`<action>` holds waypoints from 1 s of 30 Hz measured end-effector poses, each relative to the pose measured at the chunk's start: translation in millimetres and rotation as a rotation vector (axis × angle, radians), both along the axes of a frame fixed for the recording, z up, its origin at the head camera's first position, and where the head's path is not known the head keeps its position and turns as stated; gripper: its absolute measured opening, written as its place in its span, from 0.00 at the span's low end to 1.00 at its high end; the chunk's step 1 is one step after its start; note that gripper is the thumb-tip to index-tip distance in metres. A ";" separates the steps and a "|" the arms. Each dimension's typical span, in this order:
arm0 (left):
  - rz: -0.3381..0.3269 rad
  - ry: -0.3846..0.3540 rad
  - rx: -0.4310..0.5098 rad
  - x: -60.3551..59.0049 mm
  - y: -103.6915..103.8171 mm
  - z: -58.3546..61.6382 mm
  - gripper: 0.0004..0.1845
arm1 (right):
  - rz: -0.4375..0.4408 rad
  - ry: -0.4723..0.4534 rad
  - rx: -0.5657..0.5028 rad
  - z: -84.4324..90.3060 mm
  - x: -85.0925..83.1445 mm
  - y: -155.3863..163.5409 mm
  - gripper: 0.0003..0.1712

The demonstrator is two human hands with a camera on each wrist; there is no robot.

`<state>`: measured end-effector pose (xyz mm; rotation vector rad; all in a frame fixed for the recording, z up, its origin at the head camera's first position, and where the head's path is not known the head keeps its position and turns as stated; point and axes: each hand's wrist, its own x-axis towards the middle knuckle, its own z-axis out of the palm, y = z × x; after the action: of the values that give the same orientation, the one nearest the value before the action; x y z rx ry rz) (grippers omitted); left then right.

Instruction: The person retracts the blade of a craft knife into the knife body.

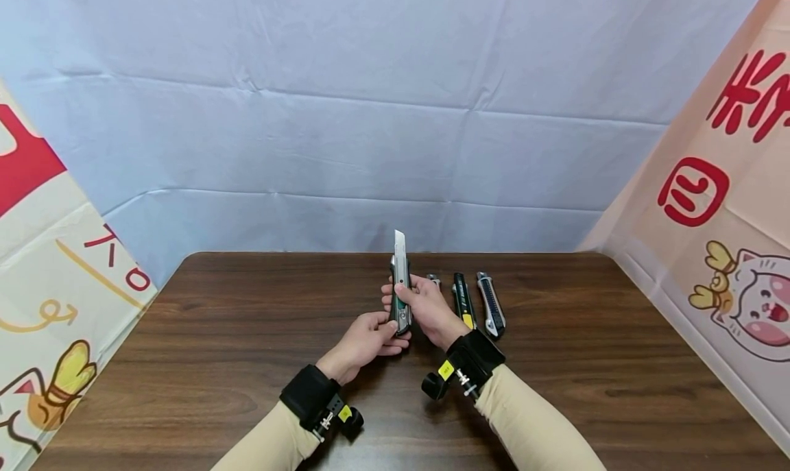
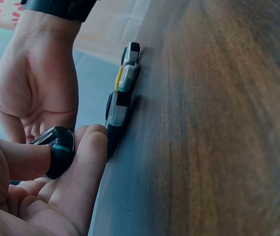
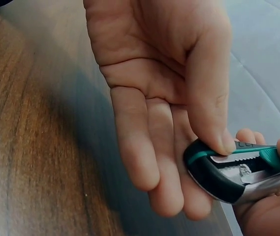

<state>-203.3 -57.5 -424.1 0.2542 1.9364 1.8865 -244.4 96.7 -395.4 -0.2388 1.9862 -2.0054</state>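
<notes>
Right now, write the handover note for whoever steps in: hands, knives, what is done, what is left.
Left hand: grips the tail end of the green box cutter from below, held above the table.
Right hand: holds the cutter's body, thumb on top of the green slider.
Blade: already pushed out past the nose, pointing away from the person.
Spare knives: a yellow-and-black cutter and a grey-and-black cutter lie side by side on the table just right of the hands; the tip of a third shows beside the right hand.
Left: the blade is exposed, so probably retract it before setting the cutter down.
</notes>
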 end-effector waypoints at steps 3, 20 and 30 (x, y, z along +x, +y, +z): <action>0.000 0.000 -0.003 0.0 0.1 0.4 0.21 | -0.001 0.001 0.002 -0.1 -0.2 -0.1 0.21; 0.011 -0.008 -0.002 0.3 0.6 1.9 0.21 | 0.011 0.004 -0.006 -1.8 -2.0 -0.6 0.21; 0.015 -0.011 -0.007 -0.3 0.5 1.0 0.21 | 0.025 0.002 0.008 -1.8 -2.4 0.3 0.22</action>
<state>-203.6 -57.0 -423.1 0.2282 1.9422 1.8866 -246.8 97.0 -397.2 -0.2625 1.9820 -1.9819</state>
